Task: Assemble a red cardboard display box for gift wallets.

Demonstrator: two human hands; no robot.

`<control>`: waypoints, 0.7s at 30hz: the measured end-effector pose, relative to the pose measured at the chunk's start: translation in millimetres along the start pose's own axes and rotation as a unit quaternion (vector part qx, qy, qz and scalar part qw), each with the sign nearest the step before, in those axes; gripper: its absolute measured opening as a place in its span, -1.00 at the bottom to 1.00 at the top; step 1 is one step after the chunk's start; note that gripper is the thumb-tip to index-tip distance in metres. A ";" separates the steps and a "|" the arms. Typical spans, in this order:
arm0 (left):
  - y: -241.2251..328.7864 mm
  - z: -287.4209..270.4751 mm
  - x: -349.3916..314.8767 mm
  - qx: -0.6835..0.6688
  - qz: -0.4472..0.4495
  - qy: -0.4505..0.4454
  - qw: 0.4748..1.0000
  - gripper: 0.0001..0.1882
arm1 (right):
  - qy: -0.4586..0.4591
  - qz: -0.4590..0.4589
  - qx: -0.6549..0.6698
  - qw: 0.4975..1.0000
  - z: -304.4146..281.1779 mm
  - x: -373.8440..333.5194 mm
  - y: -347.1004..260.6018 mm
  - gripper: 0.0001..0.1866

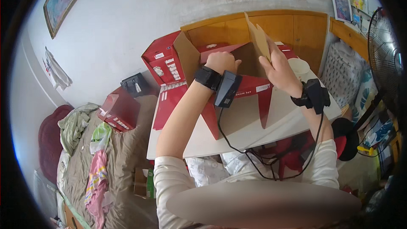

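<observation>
An open red cardboard box [265, 88] with brown insides lies on the white table in front of me, its red flaps hanging toward me. My right hand [280, 67] pinches an upright brown cardboard flap [259, 40] at the box's right side, thumb on the inner face. My left hand [221, 62] is over the box's left part, knuckles up and fingers curled. Its fingertips are hidden, so what they hold cannot be made out. Just left of it stands another red box [167, 57], its brown flap [186, 53] raised.
Flat red cardboard [170, 107] lies at the left of the white table [199, 146]. A pale round container [299, 67] stands beyond my right wrist. Left are a bed [121, 165] and a red box [120, 111]; right, a black fan [383, 51]. Cables [254, 157] hang between my wrist devices.
</observation>
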State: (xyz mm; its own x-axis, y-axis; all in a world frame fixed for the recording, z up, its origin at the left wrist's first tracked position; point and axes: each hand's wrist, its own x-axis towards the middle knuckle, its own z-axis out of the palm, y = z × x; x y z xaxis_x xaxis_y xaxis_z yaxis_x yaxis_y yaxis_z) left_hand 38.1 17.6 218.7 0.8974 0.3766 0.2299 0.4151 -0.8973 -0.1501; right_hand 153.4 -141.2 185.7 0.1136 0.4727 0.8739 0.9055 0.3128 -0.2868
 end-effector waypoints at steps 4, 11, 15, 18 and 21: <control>-7.4 3.9 -5.0 0.045 0.037 -0.001 0.998 -0.63 | -0.077 -0.008 0.202 0.976 4.7 8.8 11.0 -0.41; -20.2 5.0 -17.4 -0.025 0.041 0.078 0.996 -0.80 | -0.232 -0.019 0.145 0.962 17.6 19.2 15.1 -0.54; -17.8 -9.9 -71.5 0.296 -0.011 0.119 0.948 -0.77 | -0.313 -0.031 0.083 0.946 18.5 23.8 17.5 -0.56; -25.4 -19.5 -107.2 0.294 -0.041 0.265 0.918 -0.60 | -0.342 -0.016 0.056 0.938 17.9 26.8 18.0 -0.56; -31.7 -14.1 -115.7 0.183 -0.072 0.377 0.905 -0.44 | -0.398 -0.011 0.010 0.917 17.1 28.9 17.0 -0.56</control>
State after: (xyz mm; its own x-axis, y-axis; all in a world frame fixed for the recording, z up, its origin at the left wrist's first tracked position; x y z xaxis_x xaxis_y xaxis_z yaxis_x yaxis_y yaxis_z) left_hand -80.9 -0.8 210.4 0.5304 0.0953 0.8424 0.6650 -0.6630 -0.3437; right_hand 165.1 -108.2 199.3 -0.2457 0.9158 0.3179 0.8956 0.3399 -0.2871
